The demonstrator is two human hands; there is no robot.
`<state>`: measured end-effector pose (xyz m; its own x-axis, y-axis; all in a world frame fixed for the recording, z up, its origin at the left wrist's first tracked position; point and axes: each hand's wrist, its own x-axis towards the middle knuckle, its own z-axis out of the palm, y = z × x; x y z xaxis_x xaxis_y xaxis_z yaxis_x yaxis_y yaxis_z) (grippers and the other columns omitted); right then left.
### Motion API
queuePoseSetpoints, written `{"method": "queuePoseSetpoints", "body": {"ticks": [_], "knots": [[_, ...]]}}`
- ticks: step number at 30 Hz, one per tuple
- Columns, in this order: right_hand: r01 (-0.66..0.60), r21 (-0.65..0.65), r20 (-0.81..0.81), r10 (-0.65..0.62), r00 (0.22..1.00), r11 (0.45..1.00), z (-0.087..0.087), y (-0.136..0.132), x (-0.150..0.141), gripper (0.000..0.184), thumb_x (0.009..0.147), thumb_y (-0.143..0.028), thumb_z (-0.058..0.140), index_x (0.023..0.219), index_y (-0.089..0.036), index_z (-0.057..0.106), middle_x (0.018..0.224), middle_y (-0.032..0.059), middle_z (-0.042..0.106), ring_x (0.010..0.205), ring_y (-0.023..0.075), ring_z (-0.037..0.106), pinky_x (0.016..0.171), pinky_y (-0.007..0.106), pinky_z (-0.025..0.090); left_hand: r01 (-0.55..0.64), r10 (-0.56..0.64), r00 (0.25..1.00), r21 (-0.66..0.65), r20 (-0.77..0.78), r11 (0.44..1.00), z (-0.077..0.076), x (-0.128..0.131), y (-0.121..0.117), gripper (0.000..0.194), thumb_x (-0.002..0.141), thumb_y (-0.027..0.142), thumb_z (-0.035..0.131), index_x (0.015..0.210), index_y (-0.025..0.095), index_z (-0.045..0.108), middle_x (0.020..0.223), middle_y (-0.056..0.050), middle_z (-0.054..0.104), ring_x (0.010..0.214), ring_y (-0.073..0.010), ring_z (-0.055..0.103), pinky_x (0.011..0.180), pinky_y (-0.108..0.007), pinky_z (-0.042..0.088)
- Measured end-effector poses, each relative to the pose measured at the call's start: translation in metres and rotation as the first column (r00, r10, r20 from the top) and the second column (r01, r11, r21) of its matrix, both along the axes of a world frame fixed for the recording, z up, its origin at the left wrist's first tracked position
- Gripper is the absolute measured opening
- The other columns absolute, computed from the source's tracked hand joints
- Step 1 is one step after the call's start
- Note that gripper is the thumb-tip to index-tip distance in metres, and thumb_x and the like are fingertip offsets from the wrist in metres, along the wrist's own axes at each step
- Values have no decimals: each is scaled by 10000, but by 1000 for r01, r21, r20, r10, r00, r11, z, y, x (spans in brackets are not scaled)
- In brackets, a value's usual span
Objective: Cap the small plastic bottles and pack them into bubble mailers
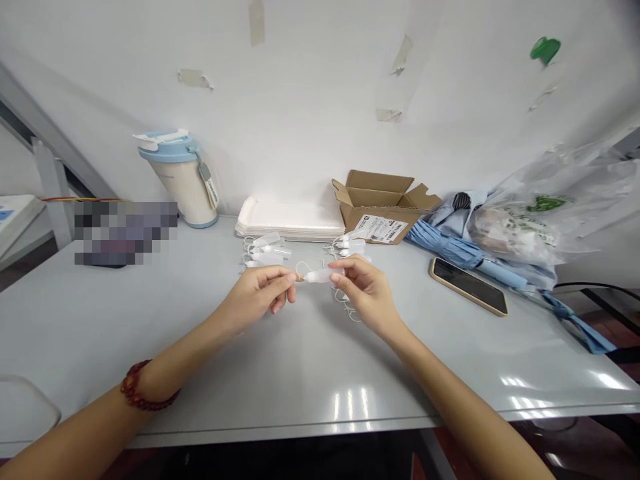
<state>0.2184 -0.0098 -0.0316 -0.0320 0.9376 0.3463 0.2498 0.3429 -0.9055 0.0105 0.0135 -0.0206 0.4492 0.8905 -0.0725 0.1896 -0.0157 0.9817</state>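
Observation:
In front of me I hold a small translucent white tube sideways, its narrow tip toward the left. My right hand is closed round its wide end with thumb and fingertips. My left hand pinches at the narrow end, where a thin white cord loops up; the exact bit between those fingertips is mostly hidden. Behind my left hand lie several similar tubes with cords. More such tubes lie behind my right hand, partly covered by it.
At the back stand a stack of white flat packs and an open cardboard box. A tumbler is at the left. To the right lie a phone, a folded blue umbrella and a plastic bag.

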Motion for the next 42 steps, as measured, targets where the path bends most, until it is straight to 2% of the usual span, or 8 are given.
{"method": "queuePoseSetpoints", "body": {"ticks": [3,10,19,29,34,39,42], "knots": [[-1,-36,-44,-1,999,999,3,0,1,197,794,-381,644,896,-214,666,777,11,516,628,119,515,550,266,416,-37,38,999,-20,11,999,0,-2,1,246,853,356,498,841,152,635,652,6,572,480,-87,423,477,-232,364],[-11,-46,-55,9,998,999,2,-1,-2,211,780,-398,656,888,-217,667,744,4,511,626,125,535,565,270,432,12,-12,999,13,-43,1000,-1,-3,2,233,829,386,547,797,164,612,653,10,569,479,-83,422,476,-225,361],[-4,-70,-48,1,999,998,-5,-3,-6,207,785,-399,646,877,-214,666,754,3,529,605,117,546,584,281,443,4,-4,999,1,-48,1000,-1,-3,-1,214,823,354,563,728,164,588,604,34,533,473,-74,405,466,-212,322],[2,-76,-47,-6,999,997,-4,-4,-7,207,779,-398,653,865,-210,673,739,5,531,595,121,546,569,279,434,3,-3,999,-18,-43,1000,1,-2,-3,212,820,333,561,698,160,574,583,38,521,469,-76,398,473,-219,309],[-3,-58,-49,0,999,998,-5,-3,-7,188,778,-377,657,857,-208,675,742,5,536,589,116,547,564,274,430,6,-7,1000,-56,-23,998,-1,-2,-2,219,826,337,567,704,155,581,590,34,521,470,-73,383,481,-225,292],[-23,-54,-56,20,998,998,-4,-3,-6,183,782,-361,655,881,-207,671,755,2,529,610,114,550,570,267,430,24,-13,997,-137,83,990,0,-4,2,272,821,324,580,617,146,555,566,39,485,475,-68,374,507,-237,295],[-29,-57,-72,25,997,998,-2,-2,-4,180,776,-346,663,892,-208,665,753,-6,512,618,112,547,577,264,428,9,8,995,-175,98,984,2,-4,3,270,841,340,552,669,138,604,580,35,488,475,-69,374,506,-245,283]]}}
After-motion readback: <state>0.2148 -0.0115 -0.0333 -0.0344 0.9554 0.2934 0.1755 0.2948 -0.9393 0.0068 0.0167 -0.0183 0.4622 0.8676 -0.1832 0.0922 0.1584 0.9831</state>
